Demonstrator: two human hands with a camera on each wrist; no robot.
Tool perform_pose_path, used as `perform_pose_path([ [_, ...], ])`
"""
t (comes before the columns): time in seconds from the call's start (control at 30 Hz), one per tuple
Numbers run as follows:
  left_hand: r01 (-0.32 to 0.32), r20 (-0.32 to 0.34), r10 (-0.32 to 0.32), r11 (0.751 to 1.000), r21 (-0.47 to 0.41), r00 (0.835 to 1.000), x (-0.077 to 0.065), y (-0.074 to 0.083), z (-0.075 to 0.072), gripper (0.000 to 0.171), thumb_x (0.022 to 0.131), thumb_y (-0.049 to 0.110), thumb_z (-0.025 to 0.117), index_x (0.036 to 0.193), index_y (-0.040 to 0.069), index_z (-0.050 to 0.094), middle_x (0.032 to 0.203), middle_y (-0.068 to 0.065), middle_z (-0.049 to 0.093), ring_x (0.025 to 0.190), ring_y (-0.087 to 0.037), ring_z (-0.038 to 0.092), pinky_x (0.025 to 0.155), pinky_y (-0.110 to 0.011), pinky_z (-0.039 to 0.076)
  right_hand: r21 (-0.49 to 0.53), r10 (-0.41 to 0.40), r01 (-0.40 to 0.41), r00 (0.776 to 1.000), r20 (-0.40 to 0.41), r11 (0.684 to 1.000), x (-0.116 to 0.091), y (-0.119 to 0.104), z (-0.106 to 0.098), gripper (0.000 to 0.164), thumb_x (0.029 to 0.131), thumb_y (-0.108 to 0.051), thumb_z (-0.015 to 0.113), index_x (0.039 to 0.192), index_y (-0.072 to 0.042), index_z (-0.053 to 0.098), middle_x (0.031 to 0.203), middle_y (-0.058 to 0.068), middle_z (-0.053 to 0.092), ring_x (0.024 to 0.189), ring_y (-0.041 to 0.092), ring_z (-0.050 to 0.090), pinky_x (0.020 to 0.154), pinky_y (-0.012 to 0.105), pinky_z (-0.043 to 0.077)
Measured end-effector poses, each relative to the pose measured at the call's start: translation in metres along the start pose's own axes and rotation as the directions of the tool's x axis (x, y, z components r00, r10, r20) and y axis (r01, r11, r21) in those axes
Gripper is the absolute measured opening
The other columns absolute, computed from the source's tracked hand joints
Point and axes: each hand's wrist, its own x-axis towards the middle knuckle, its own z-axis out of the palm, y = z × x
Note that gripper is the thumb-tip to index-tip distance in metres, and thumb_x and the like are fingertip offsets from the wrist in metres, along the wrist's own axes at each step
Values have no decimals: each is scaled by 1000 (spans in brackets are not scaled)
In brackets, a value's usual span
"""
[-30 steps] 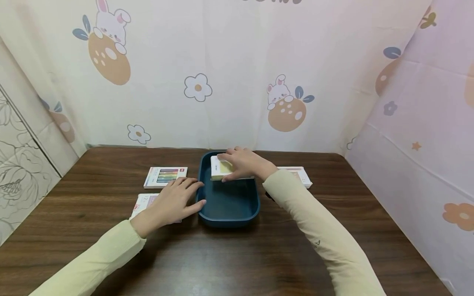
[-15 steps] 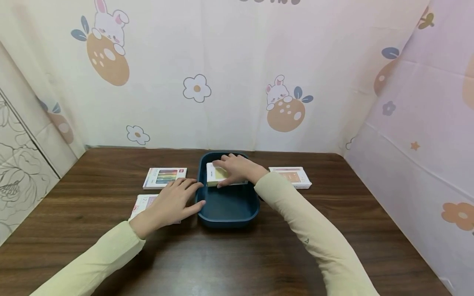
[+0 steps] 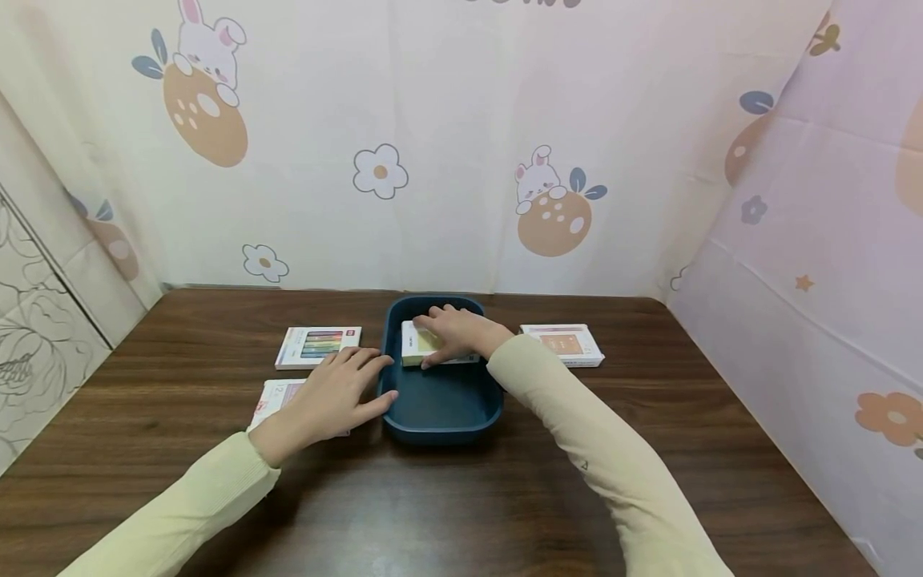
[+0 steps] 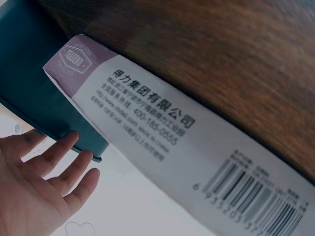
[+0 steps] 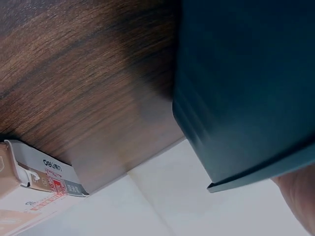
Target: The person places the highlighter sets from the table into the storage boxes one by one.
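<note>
Across the dark tabletop point(image 3: 418, 521), with its streaked wood grain and soft sheen, things could slip easily, so I'd work gently. The deep-blue tray point(image 3: 443, 410) is a rounded rectangle with smooth walls, a thin lip and faint corner ridges in the right wrist view. Steadying it seems wise: the left hand point(image 3: 333, 401) lies at its left rim, fingers spread and lightly bent, gripping nothing (how hard they press, I can't tell from this far off). The right hand point(image 3: 460, 332) reaches into the far part, its thumb on the near side and its fingers across the top, pinching the yellow-panelled box point(image 3: 421, 344). That box is inside the tray, toward the far wall; whether it touches the floor, I can't see. To seat it well, I'd keep it level, squeeze evenly so the card doesn't buckle, and release only once it lies flat. Outside lie three more flat, crisp-edged cartons: the orange-panelled box point(image 3: 562, 344) on the right, the rainbow-striped box point(image 3: 319, 348) at far left, and the lilac-panelled box point(image 3: 272, 398), partly hidden by the left hand.
</note>
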Motion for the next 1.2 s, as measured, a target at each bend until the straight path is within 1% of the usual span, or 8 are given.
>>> perform_pose_path([
  [0.2,5,5,-5,1000,1,1000,0,-1,1,56,87,56,47,128,18,53,131,-6,51,120,-27,45,98,-52,36,5,19,-19,999,26,1000,2,-1,4,80,79,-58,58,144,-22,27,129,6,43,107,21,44,94,38,40],
  [0.4,2,1,-2,1000,2,1000,-1,-1,2,56,87,56,46,127,18,53,130,-6,52,120,-26,45,98,-52,37,-20,14,-14,999,41,1000,3,-4,6,83,79,-59,57,145,-20,24,132,7,41,108,21,44,95,39,40],
  [0.67,-8,-7,8,1000,7,1000,-2,-1,0,57,87,56,46,129,17,52,129,-6,52,119,-27,47,97,-52,36,-40,18,-16,999,43,999,2,-6,5,84,80,-59,55,146,-20,21,136,9,39,116,25,43,99,41,38],
  [0.83,-11,-6,11,1000,8,1000,-2,0,0,57,88,56,45,129,17,52,129,-6,52,119,-27,47,97,-52,37,-70,13,-10,999,36,998,3,-5,7,84,80,-61,54,146,-20,22,134,9,40,116,25,44,99,41,39],
  [1.0,-10,-5,10,1000,9,1000,-2,0,0,58,87,57,44,129,17,52,130,-6,52,119,-27,46,98,-52,36,-73,7,-5,1000,22,997,2,-5,8,84,80,-61,54,145,-19,23,134,8,41,114,25,45,97,41,40],
  [1.2,-4,5,4,1000,8,1000,-2,0,1,59,87,58,43,129,18,51,131,-6,51,121,-27,46,99,-52,36,-71,5,-4,1000,16,997,0,-4,8,82,80,-62,53,145,-19,25,134,7,41,116,25,44,98,43,39],
])
